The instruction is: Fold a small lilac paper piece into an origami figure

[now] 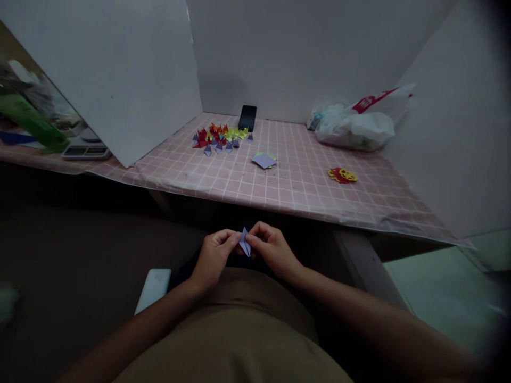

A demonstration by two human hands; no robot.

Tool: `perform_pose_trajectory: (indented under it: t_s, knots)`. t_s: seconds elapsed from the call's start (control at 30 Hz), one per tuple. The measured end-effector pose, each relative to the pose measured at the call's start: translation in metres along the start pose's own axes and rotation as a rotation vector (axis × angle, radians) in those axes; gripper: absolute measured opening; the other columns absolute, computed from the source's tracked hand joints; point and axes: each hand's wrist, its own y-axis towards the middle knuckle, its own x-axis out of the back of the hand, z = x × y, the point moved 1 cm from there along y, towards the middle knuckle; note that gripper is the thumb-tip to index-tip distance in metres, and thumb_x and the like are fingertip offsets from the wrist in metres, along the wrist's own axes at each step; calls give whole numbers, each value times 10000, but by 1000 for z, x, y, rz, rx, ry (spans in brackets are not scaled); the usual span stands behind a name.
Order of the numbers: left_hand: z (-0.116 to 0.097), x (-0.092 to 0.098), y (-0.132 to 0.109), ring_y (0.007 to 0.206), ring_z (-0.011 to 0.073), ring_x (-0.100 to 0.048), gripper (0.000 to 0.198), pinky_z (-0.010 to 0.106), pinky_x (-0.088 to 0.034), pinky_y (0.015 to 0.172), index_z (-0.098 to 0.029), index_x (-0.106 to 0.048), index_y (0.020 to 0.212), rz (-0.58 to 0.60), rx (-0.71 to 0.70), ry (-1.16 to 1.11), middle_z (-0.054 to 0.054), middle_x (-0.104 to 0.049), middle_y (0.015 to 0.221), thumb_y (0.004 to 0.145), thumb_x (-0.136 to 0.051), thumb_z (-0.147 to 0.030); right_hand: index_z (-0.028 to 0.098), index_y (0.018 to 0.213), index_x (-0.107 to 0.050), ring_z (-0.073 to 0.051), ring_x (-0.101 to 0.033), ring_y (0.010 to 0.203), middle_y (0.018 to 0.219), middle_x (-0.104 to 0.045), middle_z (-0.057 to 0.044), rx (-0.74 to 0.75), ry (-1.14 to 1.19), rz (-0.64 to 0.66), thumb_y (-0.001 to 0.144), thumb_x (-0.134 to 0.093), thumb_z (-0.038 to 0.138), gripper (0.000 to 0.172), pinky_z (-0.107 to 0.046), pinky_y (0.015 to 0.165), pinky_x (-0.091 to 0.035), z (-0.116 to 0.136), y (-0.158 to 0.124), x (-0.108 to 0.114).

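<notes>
A small lavender origami paper (245, 246), folded into a narrow diamond, is pinched between both hands just above my lap. My left hand (215, 254) grips its left edge between thumb and fingers. On the opposite edge, my right hand (274, 249) presses with thumb and forefinger. The paper's points face up and down. Beyond the table edge lies a short stack of square paper sheets (264, 160), lavender on top. Farther back sits a cluster of small folded paper figures (217, 136) in red, orange, yellow and lavender.
A black phone (247, 117) leans near the back panel. White plastic bags (355, 127) rest at the back right, with a red and yellow item (342, 175) before them. A kitchen scale (87, 150) stands left of the white panel (131, 80). A white power bank (153, 290) lies beside my left forearm.
</notes>
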Motion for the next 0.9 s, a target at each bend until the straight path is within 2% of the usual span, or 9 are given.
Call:
perform_pose_trajectory:
  t_s: [0.27, 0.63, 0.9]
  knots:
    - [4, 0, 2, 615, 129, -588, 184, 258, -477, 667, -158, -727, 716, -3, 26, -39, 1, -667, 639, 793, -703, -323, 201, 707, -527, -107, -516, 507, 612, -567, 38, -12, 21, 10, 795, -677, 386, 254, -249, 504, -390, -4, 0, 1]
    - [8, -1, 2, 620, 141, -596, 202, 260, -459, 645, -162, -717, 706, -62, -56, 73, 3, -669, 635, 799, -704, -340, 206, 707, -525, -114, -520, 517, 619, -567, 32, 12, -11, -14, 805, -670, 386, 251, -250, 497, -392, -6, 0, 0]
    - [6, -3, 0, 620, 139, -604, 174, 259, -479, 647, -166, -701, 691, -106, -78, 60, -4, -675, 634, 789, -714, -310, 202, 736, -544, -122, -536, 548, 608, -585, 27, 36, -5, 42, 852, -623, 342, 198, -265, 555, -424, -3, -1, 0]
